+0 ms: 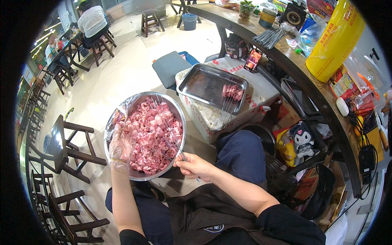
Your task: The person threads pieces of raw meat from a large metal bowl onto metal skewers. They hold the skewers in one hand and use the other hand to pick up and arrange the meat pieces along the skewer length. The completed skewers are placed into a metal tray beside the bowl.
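A round steel basin (184, 125) full of small raw meat pieces (153, 137) sits before me. My left hand (122, 145), in a clear plastic glove, rests at the basin's left side against the meat; its fingers are partly hidden, so its hold is unclear. My bare right hand (191, 166) grips a bundle of thin metal skewers (167, 122) at the lower right rim, and they fan out over the meat. To the upper right, a steel tray (202, 82) holds several meat-loaded skewers (232, 92) at its right end, their bare ends over the tray's near edge.
The tray lies on a white foam box (202, 125). A lit phone (253, 60) leans behind it. More metal skewers (269, 37) lie on the wooden counter (306, 67) at right. A wooden stool (61, 144) stands at left. People (92, 21) sit farther off.
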{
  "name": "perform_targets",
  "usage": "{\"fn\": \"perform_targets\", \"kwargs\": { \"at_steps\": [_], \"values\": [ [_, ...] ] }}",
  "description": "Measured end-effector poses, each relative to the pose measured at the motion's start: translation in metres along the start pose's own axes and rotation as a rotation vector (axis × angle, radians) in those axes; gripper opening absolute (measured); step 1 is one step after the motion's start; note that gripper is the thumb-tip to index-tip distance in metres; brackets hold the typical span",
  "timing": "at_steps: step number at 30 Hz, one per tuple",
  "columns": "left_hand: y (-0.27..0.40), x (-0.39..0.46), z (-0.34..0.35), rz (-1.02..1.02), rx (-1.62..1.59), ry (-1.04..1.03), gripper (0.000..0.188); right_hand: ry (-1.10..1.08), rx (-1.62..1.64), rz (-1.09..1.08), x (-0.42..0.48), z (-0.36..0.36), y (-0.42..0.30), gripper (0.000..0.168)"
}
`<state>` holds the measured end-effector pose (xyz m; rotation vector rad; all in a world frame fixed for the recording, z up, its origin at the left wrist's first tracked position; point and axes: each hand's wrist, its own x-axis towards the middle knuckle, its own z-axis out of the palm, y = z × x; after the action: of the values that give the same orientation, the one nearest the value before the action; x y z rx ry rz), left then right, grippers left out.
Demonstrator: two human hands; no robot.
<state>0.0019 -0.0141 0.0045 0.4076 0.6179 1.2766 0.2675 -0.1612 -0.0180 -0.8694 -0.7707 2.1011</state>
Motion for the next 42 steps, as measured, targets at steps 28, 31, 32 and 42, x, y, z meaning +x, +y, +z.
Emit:
{"fn": "perform_targets", "kwargs": {
  "at_steps": [28,31,32,42],
  "values": [
    [-0.009,0.004,-0.008,0.003,-0.14,-0.214,0.027,0.13,-0.033,-0.014,-0.006,0.003,-0.004,0.009],
    [0.001,-0.002,0.004,-0.068,-0.134,0.054,0.03,0.109,0.001,-0.033,-0.005,0.002,-0.003,0.008],
    [0.002,0.0,-0.008,-0.043,-0.091,-0.145,0.03,0.088,-0.011,-0.027,-0.005,0.004,-0.003,0.009],
    [0.004,-0.009,0.004,-0.033,-0.06,-0.173,0.019,0.037,-0.044,-0.036,-0.003,0.002,-0.003,0.009]
  ]
}}
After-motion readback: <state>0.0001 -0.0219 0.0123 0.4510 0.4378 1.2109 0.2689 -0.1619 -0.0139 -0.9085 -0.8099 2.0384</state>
